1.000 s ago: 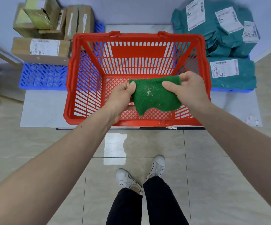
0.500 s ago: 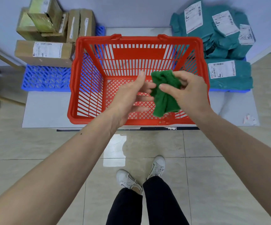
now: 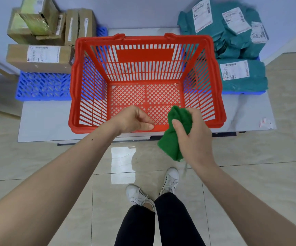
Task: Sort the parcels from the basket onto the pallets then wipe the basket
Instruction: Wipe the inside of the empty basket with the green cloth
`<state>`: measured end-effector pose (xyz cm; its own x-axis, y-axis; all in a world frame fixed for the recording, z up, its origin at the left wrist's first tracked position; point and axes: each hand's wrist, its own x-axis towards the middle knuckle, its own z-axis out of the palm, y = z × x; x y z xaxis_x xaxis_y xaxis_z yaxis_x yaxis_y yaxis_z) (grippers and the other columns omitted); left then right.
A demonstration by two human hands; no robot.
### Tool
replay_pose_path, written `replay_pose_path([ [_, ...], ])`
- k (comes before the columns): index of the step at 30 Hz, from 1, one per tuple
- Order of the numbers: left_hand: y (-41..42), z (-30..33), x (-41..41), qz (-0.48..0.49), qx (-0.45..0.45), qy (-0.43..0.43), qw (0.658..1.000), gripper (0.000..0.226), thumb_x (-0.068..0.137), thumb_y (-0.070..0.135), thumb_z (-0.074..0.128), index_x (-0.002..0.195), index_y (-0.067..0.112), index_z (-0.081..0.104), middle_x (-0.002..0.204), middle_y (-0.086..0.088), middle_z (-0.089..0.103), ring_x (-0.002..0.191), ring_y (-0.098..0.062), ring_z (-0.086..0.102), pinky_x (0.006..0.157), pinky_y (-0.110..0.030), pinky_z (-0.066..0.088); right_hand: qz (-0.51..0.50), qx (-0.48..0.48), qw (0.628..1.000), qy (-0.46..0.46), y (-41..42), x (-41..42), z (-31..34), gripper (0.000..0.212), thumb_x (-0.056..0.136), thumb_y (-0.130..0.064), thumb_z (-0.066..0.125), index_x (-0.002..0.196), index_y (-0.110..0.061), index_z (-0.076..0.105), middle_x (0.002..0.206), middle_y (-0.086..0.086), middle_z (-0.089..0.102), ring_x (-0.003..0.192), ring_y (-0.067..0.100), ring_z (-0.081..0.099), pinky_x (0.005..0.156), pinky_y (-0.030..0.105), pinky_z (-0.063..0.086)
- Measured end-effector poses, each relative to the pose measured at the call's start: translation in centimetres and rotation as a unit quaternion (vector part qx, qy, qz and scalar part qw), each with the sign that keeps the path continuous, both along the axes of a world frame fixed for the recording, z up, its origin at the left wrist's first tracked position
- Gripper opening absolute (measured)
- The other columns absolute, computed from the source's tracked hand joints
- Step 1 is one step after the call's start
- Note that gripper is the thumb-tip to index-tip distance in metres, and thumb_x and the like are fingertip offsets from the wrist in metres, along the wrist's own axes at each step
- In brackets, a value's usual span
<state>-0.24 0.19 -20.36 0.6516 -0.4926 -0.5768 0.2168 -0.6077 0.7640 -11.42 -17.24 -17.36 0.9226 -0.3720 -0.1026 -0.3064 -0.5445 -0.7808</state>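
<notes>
The red plastic basket [image 3: 147,41] stands on a white board ahead of me, with nothing inside it. My right hand [image 3: 193,135] grips a bunched green cloth [image 3: 172,141] in front of the basket's near right rim, the cloth hanging down past the rim. My left hand [image 3: 133,119] hovers at the near rim with its fingers loosely curled and holds nothing. Brown cardboard boxes [image 3: 40,55] lie on the blue pallet [image 3: 42,86] to the left. Teal mailer bags [image 3: 232,38] are piled on the pallet to the right.
The white board [image 3: 42,119] lies on a beige tiled floor. My feet in white shoes [image 3: 154,189] stand just behind the basket. A wooden strip [image 3: 0,70] slants in at the far left. A small scrap [image 3: 266,122] lies on the board's right corner.
My left hand let go of the cloth, which my right hand bunched up. Both hands dropped from over the basket to its near rim.
</notes>
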Motion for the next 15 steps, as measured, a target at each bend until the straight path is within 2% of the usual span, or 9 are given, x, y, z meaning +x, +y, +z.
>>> replay_pose_path([
  [3, 0.2, -0.6, 0.0, 0.013, -0.009, -0.003, 1.000, 0.020, 0.076, 0.009, 0.079, 0.096, 0.007, 0.078, 0.089, 0.001, 0.076, 0.087, -0.012, 0.069, 0.093, -0.033, 0.053, 0.035, -0.075, 0.996, -0.021, 1.1, -0.5, -1.8, 0.032, 0.092, -0.024, 0.068, 0.121, -0.015, 0.060, 0.106, 0.000, 0.058, 0.091, 0.013, 0.055, 0.076, 0.023, 0.041],
  [6, 0.2, -0.8, -0.2, 0.019, -0.016, -0.009, 1.000, 0.022, 0.075, 0.009, 0.080, 0.096, 0.006, 0.078, 0.093, -0.005, 0.077, 0.091, -0.016, 0.070, 0.093, -0.033, 0.054, 0.057, -0.121, 0.991, 0.000, 1.4, -1.5, -2.6, 0.033, 0.088, -0.023, 0.072, 0.118, -0.010, 0.067, 0.101, 0.005, 0.057, 0.086, 0.022, 0.060, 0.071, 0.035, 0.051],
  [9, 0.3, -1.0, -0.2, 0.021, -0.014, -0.027, 0.999, 0.013, 0.075, 0.013, 0.081, 0.086, 0.019, 0.079, 0.083, 0.009, 0.076, 0.083, -0.007, 0.069, 0.090, -0.028, 0.054, 0.083, -0.121, 0.988, 0.045, 1.2, -3.9, -3.0, 0.026, 0.086, -0.022, 0.074, 0.109, -0.009, 0.072, 0.095, -0.003, 0.055, 0.081, 0.018, 0.059, 0.074, 0.039, 0.054],
  [12, 0.4, -0.9, -0.1, 0.021, -0.016, -0.029, 0.999, 0.013, 0.074, 0.016, 0.082, 0.081, 0.027, 0.078, 0.078, 0.014, 0.075, 0.081, -0.003, 0.068, 0.089, -0.026, 0.053, 0.066, -0.110, 0.991, 0.039, 1.0, -5.5, -2.7, 0.027, 0.085, -0.023, 0.075, 0.109, -0.011, 0.070, 0.094, -0.005, 0.057, 0.080, 0.012, 0.055, 0.075, 0.029, 0.050],
  [14, 0.4, -0.9, -0.1, 0.024, -0.020, -0.023, 0.999, 0.012, 0.074, 0.015, 0.081, 0.085, 0.022, 0.079, 0.080, 0.013, 0.075, 0.081, -0.002, 0.068, 0.086, -0.023, 0.052, 0.044, -0.085, 0.995, 0.008, 1.1, -4.4, -2.2, 0.032, 0.086, -0.024, 0.074, 0.115, -0.016, 0.064, 0.100, -0.007, 0.060, 0.086, 0.007, 0.054, 0.075, 0.021, 0.041],
  [15, 0.3, -0.9, -0.2, 0.025, -0.023, -0.021, 0.999, 0.013, 0.075, 0.014, 0.081, 0.087, 0.018, 0.079, 0.080, 0.011, 0.075, 0.079, -0.001, 0.068, 0.083, -0.021, 0.052, 0.037, -0.074, 0.997, -0.006, 1.2, -3.4, -2.0, 0.032, 0.087, -0.025, 0.073, 0.116, -0.018, 0.060, 0.103, -0.007, 0.061, 0.087, 0.008, 0.054, 0.074, 0.022, 0.040],
])
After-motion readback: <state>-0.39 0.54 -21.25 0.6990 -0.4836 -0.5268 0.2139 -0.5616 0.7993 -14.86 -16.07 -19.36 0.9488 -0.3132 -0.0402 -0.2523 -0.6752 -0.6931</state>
